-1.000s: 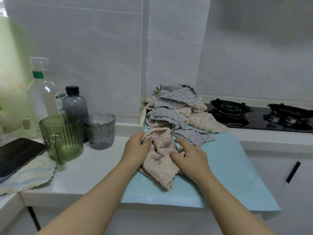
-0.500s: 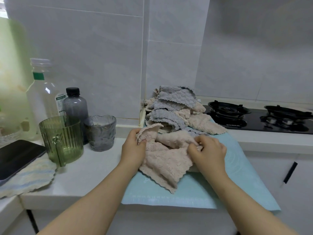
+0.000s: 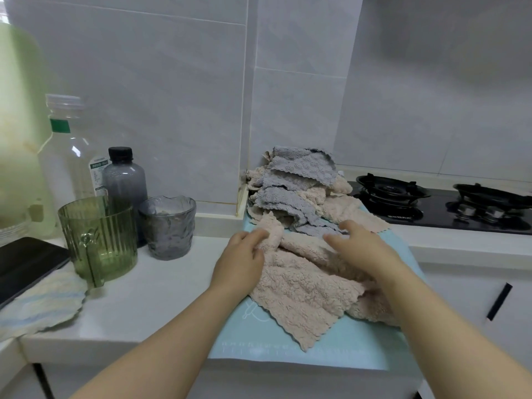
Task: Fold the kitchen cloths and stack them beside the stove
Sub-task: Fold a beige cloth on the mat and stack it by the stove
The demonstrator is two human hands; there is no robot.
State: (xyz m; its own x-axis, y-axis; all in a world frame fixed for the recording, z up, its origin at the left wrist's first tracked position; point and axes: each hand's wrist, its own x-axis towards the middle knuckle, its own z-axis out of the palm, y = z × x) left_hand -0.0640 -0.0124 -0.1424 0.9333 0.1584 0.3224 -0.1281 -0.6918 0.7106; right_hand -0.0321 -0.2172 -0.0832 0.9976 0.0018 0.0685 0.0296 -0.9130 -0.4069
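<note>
A beige fleecy cloth (image 3: 305, 295) lies rumpled and partly spread on the light blue mat (image 3: 259, 347) at the counter's front. My left hand (image 3: 240, 263) pinches its far left corner, which stands up between thumb and fingers. My right hand (image 3: 359, 249) lies on the cloth's far right part with the fingers spread; its fingertips reach the pile. Behind it, a loose pile of grey and beige cloths (image 3: 290, 188) fills the corner by the wall, just left of the black gas stove (image 3: 431, 203).
On the white counter to the left stand a green ribbed cup (image 3: 99, 240), a grey glass (image 3: 168, 227), a dark bottle (image 3: 125, 180) and a clear bottle (image 3: 70, 151). A phone (image 3: 26, 263) lies on a striped cloth (image 3: 37, 303) at far left.
The beige cloth went from a bunched lump to partly spread out. My right hand moved right and then back onto the cloth with its fingers straightened. My left hand kept its corner.
</note>
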